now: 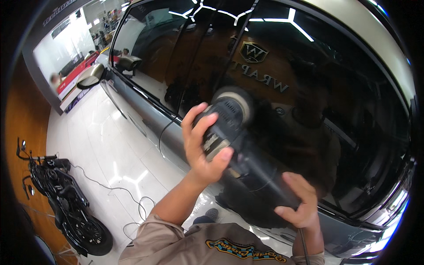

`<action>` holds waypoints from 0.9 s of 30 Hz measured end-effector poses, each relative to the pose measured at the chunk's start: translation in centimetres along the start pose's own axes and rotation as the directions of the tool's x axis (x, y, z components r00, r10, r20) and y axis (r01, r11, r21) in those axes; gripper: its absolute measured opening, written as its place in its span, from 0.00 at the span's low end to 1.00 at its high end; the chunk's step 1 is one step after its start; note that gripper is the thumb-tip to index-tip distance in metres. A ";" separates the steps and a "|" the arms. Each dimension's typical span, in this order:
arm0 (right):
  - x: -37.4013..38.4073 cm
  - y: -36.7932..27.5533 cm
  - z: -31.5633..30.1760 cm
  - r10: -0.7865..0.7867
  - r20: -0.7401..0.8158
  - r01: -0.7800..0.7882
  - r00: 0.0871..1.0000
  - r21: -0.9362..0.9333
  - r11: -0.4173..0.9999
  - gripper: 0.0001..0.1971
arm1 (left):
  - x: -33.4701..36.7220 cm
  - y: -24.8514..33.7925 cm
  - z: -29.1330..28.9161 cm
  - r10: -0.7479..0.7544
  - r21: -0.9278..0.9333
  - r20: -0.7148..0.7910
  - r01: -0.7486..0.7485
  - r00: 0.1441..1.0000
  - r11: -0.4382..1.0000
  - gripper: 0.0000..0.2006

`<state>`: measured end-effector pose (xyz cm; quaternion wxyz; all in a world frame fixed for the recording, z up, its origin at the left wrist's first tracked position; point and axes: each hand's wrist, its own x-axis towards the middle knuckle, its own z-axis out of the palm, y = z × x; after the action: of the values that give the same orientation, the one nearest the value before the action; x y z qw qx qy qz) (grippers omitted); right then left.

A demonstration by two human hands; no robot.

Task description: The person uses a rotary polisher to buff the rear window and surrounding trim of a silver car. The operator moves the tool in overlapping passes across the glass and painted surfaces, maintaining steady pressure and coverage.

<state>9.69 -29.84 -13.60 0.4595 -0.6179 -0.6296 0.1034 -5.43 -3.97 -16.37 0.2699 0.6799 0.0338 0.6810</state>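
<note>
With both hands I hold a black electric car polisher point(264, 170) at a slant in front of a dark car side window point(274, 128). Its pale round pad point(242, 100) is at the glass; pad and tool head look slightly blurred. My left hand point(199, 148) wraps around the front of the tool, just behind the pad, with fingers curled over its top. Farther back, my right hand point(304, 201) is closed around the rear end of the body. A power cord point(304, 245) hangs from that end, past my right wrist.
Below the window runs the grey car door point(152, 112), with a side mirror point(90, 76) toward the far left. A black motorcycle point(66, 198) stands on the white tiled floor point(95, 139) at left. Near it a loose cable point(106, 186) snakes along the floor.
</note>
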 end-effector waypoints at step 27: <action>-1.7 1.4 2.5 0.261 0.087 -0.242 0.962 -0.177 0.954 0.43 | -5.9 -1.3 -1.4 -0.110 -0.061 -0.025 0.108 0.994 0.992 0.31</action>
<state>8.59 -29.91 -16.75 0.3547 -0.7225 -0.5762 0.1421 -6.78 -4.84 -22.37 0.3264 0.6588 0.0543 0.6756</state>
